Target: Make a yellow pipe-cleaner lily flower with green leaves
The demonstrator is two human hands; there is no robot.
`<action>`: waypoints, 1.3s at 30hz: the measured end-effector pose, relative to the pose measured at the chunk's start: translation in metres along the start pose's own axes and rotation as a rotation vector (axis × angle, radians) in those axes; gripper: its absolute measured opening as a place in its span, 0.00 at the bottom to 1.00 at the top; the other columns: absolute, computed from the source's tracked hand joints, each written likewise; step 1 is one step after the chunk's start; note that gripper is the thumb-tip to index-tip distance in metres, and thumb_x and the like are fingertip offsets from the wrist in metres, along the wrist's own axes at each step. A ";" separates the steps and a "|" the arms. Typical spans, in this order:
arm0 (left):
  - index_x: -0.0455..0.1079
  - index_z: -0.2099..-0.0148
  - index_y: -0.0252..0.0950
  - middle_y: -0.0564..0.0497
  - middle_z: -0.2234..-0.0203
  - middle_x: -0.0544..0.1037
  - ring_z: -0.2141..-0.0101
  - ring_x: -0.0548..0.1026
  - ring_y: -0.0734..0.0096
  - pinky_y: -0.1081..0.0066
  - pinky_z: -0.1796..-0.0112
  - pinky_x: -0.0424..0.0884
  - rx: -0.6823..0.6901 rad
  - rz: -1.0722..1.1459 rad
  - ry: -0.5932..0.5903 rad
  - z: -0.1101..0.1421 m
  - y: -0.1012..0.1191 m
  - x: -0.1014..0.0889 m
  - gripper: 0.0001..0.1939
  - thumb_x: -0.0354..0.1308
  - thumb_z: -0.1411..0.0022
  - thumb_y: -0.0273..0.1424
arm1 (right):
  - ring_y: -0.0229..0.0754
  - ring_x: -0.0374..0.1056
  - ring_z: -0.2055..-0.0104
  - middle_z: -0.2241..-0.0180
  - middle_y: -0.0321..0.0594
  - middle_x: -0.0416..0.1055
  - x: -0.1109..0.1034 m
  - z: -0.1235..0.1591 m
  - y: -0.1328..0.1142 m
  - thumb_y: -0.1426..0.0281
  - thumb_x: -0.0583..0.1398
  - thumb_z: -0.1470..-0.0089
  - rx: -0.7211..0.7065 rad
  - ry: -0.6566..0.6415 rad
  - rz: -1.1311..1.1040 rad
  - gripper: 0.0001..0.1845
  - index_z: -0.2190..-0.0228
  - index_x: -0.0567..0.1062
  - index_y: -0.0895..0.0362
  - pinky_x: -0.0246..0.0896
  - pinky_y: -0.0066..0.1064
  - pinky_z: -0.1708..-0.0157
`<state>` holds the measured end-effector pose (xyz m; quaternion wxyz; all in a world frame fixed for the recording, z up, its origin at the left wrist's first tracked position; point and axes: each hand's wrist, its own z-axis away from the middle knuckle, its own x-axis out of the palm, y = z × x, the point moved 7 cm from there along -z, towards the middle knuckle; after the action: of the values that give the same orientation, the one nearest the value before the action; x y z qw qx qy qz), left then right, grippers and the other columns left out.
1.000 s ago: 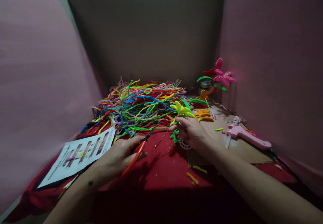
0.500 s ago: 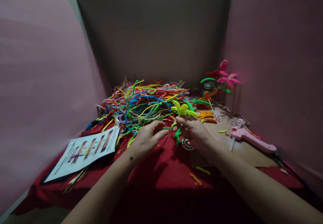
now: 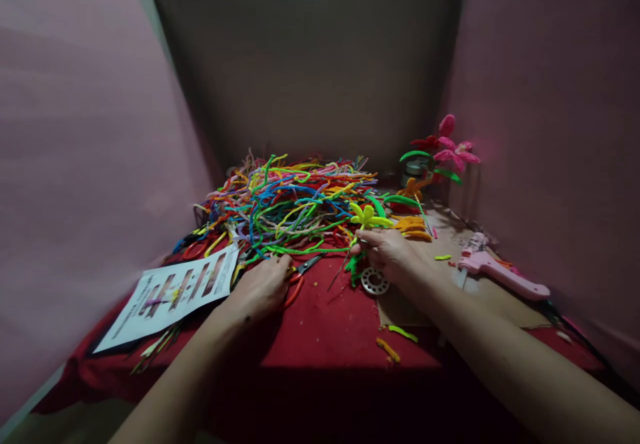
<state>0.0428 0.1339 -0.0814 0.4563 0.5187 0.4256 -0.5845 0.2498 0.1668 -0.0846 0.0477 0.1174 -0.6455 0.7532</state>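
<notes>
From where I'm standing, the person is leaning both arms over a red-clothed worktop [image 3: 330,341]. The right hand [image 3: 393,251] is holding up a yellow chenille flower [image 3: 367,217], its thumb and finger pinching just beneath the petals, while a thin dark stem [image 3: 338,275] is slanting down toward the cloth. That flower is standing out in front of the right end of a tangled heap of chenille stems [image 3: 300,207]. The left hand [image 3: 267,281] is lying low over the red-handled scissors [image 3: 303,270], its fingers curling down at the handles; in this dim light I can't tell whether they are gripping or only resting there. The blades are pointing toward the flower but lying well short of it.

Just beside the right hand, a pale ring with holes [image 3: 375,281] is sitting on the cloth, next to a green chenille bundle [image 3: 354,271]. Farther right, a pink glue gun [image 3: 503,277] is resting on a cardboard sheet [image 3: 497,312].

I'm judging the step in hand to be handling the scissors with one hand while steadying the flower with the other. Any next move is calling for a firm right pinch and fingers keeping clear of the blades.
</notes>
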 end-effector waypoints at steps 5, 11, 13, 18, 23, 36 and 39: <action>0.62 0.60 0.36 0.44 0.67 0.74 0.67 0.72 0.62 0.69 0.70 0.62 -0.031 0.048 0.001 0.017 -0.014 -0.006 0.10 0.45 0.45 0.29 | 0.24 0.43 0.92 0.88 0.36 0.66 0.002 0.003 0.004 0.68 0.58 0.55 0.062 -0.020 0.044 0.14 0.85 0.60 0.57 0.32 0.21 0.91; 0.64 0.57 0.38 0.50 0.68 0.73 0.68 0.70 0.67 0.70 0.67 0.65 0.005 0.698 -0.005 0.060 -0.026 -0.017 0.15 0.50 0.46 0.38 | 0.27 0.56 0.85 0.78 0.40 0.71 0.000 0.009 -0.005 0.70 0.63 0.61 0.010 -0.138 -0.014 0.07 0.79 0.71 0.61 0.51 0.22 0.85; 0.64 0.59 0.37 0.50 0.70 0.72 0.73 0.69 0.70 0.72 0.73 0.64 -0.025 1.000 -0.039 0.067 -0.018 -0.014 0.16 0.55 0.49 0.40 | 0.29 0.58 0.82 0.77 0.40 0.71 0.000 0.012 -0.013 0.66 0.64 0.59 -0.051 -0.169 -0.063 0.11 0.78 0.73 0.62 0.52 0.22 0.83; 0.65 0.65 0.37 0.56 0.80 0.66 0.81 0.64 0.76 0.75 0.79 0.60 0.075 1.035 -0.155 0.063 0.027 -0.008 0.13 0.57 0.50 0.38 | 0.30 0.60 0.79 0.75 0.42 0.71 -0.004 0.020 -0.030 0.63 0.65 0.60 -0.148 -0.152 -0.122 0.14 0.77 0.75 0.63 0.51 0.25 0.81; 0.68 0.58 0.35 0.47 0.69 0.68 0.71 0.69 0.68 0.69 0.68 0.64 0.310 0.375 0.116 0.048 0.057 -0.023 0.13 0.46 0.42 0.32 | 0.32 0.62 0.78 0.76 0.41 0.70 -0.011 0.024 -0.040 0.71 0.63 0.58 -0.184 -0.169 -0.163 0.07 0.75 0.75 0.64 0.56 0.26 0.76; 0.61 0.46 0.39 0.44 0.65 0.64 0.69 0.69 0.67 0.68 0.67 0.65 0.316 0.138 0.141 0.035 0.073 -0.039 0.20 0.40 0.38 0.32 | 0.33 0.64 0.77 0.77 0.40 0.70 0.006 0.043 -0.079 0.70 0.57 0.49 -0.361 -0.326 -0.145 0.09 0.72 0.76 0.62 0.57 0.25 0.78; 0.62 0.46 0.40 0.44 0.65 0.66 0.68 0.70 0.66 0.68 0.66 0.65 0.314 0.123 0.147 0.038 0.071 -0.043 0.20 0.42 0.39 0.32 | 0.33 0.64 0.76 0.74 0.40 0.71 0.010 0.047 -0.086 0.70 0.57 0.49 -0.391 -0.352 -0.141 0.09 0.71 0.76 0.61 0.60 0.26 0.75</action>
<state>0.1060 0.0857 -0.0361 0.3723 0.6498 0.3290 -0.5752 0.2648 0.1340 0.0068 0.0085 0.2799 -0.7671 0.5771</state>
